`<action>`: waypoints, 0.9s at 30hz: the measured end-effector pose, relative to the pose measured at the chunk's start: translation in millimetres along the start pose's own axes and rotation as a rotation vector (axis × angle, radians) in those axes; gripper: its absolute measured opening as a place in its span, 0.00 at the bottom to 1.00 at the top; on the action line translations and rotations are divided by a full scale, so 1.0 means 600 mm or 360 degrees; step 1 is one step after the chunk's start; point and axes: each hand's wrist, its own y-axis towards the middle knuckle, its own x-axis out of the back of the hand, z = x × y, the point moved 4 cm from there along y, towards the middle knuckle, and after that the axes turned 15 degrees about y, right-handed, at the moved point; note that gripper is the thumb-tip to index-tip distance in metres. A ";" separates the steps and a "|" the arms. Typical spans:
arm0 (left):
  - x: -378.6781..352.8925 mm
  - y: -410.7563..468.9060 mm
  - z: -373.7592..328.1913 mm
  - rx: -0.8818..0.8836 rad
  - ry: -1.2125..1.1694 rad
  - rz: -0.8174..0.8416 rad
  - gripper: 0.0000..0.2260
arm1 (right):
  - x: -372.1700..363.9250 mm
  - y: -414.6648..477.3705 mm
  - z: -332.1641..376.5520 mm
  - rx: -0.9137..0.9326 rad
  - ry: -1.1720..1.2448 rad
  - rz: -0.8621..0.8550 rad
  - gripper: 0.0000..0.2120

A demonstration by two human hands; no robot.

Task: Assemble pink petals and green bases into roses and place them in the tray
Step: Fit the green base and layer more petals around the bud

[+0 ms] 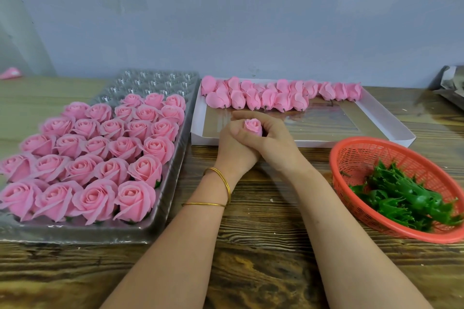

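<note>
Both hands meet at the table's middle around one pink rose bud, which points up between them. My left hand cups it from the left, and my right hand wraps over it from the right, fingers curled around the bud. Its lower part is hidden inside the hands. A clear plastic tray on the left holds several finished pink roses. Loose pink petal buds lie in a row in a white cardboard box behind the hands. Green bases fill a red basket on the right.
The wooden table stretches toward me under my forearms. Two gold bangles circle my left wrist. The tray's far rows show vacant cups. A grey wall stands behind. A silvery wrapped object sits at the far right edge.
</note>
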 end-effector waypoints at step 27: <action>0.003 0.000 0.001 0.0004 0.0007 -0.0200 0.12 | -0.002 0.007 -0.004 0.0294 -0.0226 -0.0196 0.09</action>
